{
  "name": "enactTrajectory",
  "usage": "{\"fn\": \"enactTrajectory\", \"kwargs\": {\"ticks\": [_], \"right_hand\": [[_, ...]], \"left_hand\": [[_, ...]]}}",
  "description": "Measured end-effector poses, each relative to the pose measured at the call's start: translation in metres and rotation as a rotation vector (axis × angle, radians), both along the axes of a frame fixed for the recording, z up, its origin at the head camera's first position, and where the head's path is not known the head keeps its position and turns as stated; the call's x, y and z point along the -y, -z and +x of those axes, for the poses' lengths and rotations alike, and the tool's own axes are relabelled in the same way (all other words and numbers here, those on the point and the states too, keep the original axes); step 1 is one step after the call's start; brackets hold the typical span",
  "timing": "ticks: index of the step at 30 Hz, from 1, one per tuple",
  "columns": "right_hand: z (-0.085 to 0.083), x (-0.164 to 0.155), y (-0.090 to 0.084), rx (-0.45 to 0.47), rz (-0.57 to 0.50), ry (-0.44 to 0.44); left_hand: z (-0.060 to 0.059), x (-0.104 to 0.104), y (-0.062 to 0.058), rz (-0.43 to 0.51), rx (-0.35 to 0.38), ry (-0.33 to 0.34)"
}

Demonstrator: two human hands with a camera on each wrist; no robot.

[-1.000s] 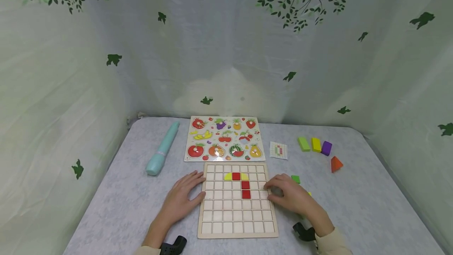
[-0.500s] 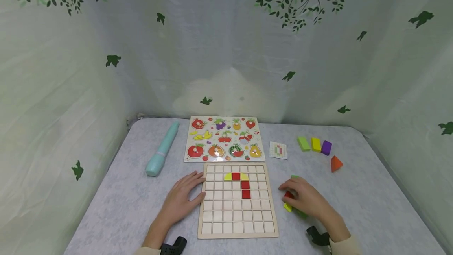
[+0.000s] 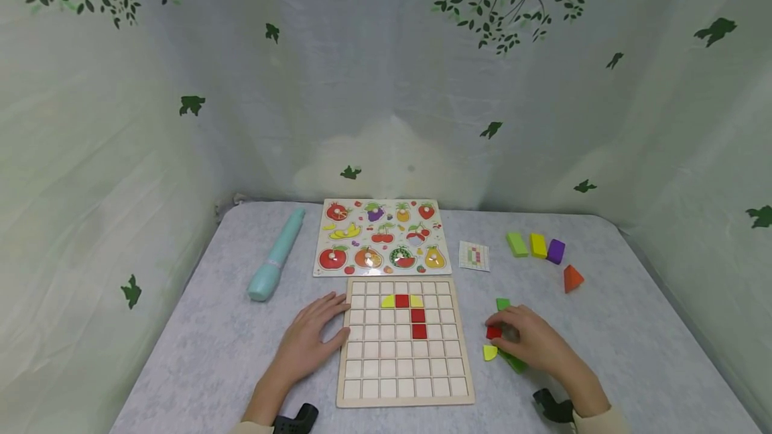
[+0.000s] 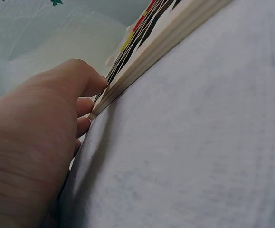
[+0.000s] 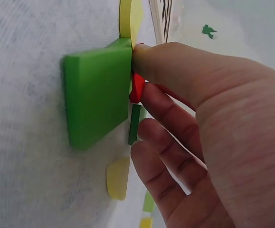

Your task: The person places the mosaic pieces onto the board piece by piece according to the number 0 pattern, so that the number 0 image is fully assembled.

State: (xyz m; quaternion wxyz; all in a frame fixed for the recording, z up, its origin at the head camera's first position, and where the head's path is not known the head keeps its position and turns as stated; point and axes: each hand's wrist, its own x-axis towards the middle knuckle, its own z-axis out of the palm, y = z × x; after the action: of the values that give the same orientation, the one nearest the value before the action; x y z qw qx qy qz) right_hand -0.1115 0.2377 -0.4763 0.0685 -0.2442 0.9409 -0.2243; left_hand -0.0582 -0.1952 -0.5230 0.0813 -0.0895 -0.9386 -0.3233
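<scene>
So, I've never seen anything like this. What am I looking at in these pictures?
There is no robot here: you see a person's bare left hand and right hand. The wide picture comes from a camera worn on the head, looking forward and down; the two close-ups come from cameras on each wrist.

On the grey-covered table lie a gridded board with red and yellow pieces on it, a fruit puzzle board, a small card, a long light-blue object and loose coloured blocks.

The left hand rests at the gridded board's edge; the right hand's fingers pinch a red block.
</scene>
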Motion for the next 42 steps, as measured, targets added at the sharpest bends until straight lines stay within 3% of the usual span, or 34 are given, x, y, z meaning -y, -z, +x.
{"fn": "enactTrajectory", "kwargs": {"ticks": [11,20,42], "right_hand": [[-0.002,0.016,-0.001,-0.036,-0.038,-0.060],[-0.001,0.042,-0.005,0.018,-0.062,-0.115],[0.011,0.091,-0.004,0.049,-0.088,-0.265]], "left_hand": [[0.000,0.001,0.000,-0.001,-0.011,0.004],[0.000,0.001,0.000,0.009,-0.011,0.006],[0.000,0.001,-0.001,0.006,-0.054,0.023]]}}
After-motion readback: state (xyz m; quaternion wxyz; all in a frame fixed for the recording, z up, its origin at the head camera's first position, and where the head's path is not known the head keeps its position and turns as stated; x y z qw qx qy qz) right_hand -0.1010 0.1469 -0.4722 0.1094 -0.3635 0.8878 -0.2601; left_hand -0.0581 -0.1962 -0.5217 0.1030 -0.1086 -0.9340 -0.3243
